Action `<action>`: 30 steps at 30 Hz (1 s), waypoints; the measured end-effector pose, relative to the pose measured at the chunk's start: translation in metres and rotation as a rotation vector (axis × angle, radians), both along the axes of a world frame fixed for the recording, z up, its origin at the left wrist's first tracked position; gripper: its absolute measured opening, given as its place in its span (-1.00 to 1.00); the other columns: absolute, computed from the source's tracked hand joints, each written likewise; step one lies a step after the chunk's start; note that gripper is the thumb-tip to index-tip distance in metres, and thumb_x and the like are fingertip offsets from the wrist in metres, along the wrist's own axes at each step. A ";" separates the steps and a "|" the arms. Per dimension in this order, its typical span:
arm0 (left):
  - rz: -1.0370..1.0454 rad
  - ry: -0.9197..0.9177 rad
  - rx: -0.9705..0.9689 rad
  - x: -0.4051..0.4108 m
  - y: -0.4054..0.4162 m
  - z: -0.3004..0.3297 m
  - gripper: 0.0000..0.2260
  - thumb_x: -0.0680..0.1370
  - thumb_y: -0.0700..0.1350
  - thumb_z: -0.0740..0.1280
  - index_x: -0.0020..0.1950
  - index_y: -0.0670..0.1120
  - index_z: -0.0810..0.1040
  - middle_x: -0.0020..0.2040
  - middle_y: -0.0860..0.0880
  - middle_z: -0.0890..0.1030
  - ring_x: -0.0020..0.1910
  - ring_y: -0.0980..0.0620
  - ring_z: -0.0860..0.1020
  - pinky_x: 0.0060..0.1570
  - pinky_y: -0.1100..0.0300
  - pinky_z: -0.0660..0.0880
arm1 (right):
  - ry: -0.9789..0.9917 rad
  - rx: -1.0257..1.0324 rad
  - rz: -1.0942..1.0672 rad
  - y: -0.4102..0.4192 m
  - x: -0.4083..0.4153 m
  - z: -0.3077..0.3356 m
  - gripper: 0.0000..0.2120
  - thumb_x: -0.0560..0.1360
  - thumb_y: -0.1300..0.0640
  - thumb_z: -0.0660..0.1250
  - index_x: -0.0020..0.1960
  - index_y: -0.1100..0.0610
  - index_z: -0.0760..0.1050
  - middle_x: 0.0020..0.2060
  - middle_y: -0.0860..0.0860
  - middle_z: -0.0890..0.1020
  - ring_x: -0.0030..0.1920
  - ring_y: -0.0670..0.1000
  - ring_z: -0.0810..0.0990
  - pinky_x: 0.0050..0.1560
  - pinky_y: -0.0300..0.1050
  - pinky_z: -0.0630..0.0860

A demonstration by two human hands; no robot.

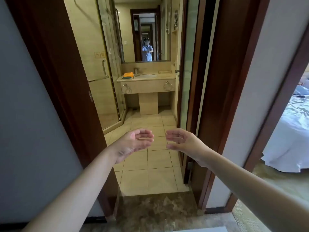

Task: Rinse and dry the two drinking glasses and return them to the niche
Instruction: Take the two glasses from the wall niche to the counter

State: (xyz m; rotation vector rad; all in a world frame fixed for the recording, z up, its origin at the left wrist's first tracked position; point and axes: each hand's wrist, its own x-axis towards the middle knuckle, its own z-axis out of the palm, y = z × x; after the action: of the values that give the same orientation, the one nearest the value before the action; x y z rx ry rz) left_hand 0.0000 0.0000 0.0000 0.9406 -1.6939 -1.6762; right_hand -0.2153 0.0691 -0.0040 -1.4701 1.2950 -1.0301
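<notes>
I stand at a bathroom doorway with both arms stretched forward. My left hand (135, 141) and my right hand (181, 140) float side by side at waist height, palms facing each other, fingers loosely curved, holding nothing. Far ahead is the vanity counter with a white sink (147, 75) and a faucet (136, 70). A wall niche (174, 35) shows in the right wall above the counter. No drinking glasses are visible from here. An orange cloth (128, 74) lies on a tray on the counter's left end.
A dark wood door frame (55, 81) flanks the opening on both sides. A glass shower enclosure (107, 84) stands on the left inside. Beige floor tiles (150, 173) lead to the vanity. A mirror (143, 30) hangs above it. A white bed (291, 131) lies right.
</notes>
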 end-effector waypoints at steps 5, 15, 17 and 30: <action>0.036 -0.012 -0.012 -0.008 -0.009 -0.008 -0.64 0.40 -0.27 0.41 0.16 -0.08 0.48 0.15 -0.06 0.58 0.13 0.04 0.58 0.01 0.29 0.56 | -0.002 0.031 -0.003 -0.011 -0.011 -0.007 -0.59 0.41 0.22 0.44 0.14 -0.11 0.41 0.12 -0.13 0.56 0.21 -0.13 0.50 0.26 -0.12 0.41; -0.037 -0.061 0.013 -0.013 -0.098 -0.026 -0.24 0.03 0.05 0.63 0.19 -0.01 0.46 0.17 -0.02 0.59 0.14 0.13 0.58 0.02 0.35 0.53 | -0.036 0.056 -0.036 -0.089 -0.023 -0.024 -0.56 0.40 0.26 0.44 0.18 -0.06 0.41 0.13 -0.12 0.55 0.26 -0.09 0.48 0.31 -0.09 0.40; -0.057 -0.071 0.000 -0.014 -0.128 -0.026 -0.21 0.02 0.08 0.63 0.19 0.01 0.45 0.17 -0.01 0.59 0.15 0.14 0.57 0.07 0.32 0.51 | -0.038 0.053 -0.049 -0.116 -0.025 -0.025 -0.55 0.40 0.26 0.44 0.19 -0.05 0.40 0.11 -0.13 0.55 0.25 -0.09 0.49 0.27 -0.15 0.42; -0.092 -0.171 -0.053 -0.026 -0.319 -0.019 -0.57 0.43 -0.23 0.41 0.24 0.00 0.38 0.16 0.09 0.54 0.12 0.26 0.51 0.00 0.39 0.44 | -0.054 0.098 -0.147 -0.304 -0.024 -0.024 -0.53 0.41 0.23 0.44 0.23 -0.05 0.38 0.13 -0.13 0.53 0.22 -0.13 0.48 0.21 -0.22 0.41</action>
State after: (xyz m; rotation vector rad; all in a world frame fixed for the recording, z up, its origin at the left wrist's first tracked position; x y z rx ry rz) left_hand -0.0257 -0.3193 -0.0191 1.0202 -1.9107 -1.6404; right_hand -0.2390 -0.2348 -0.0280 -1.2805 1.4114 -1.0777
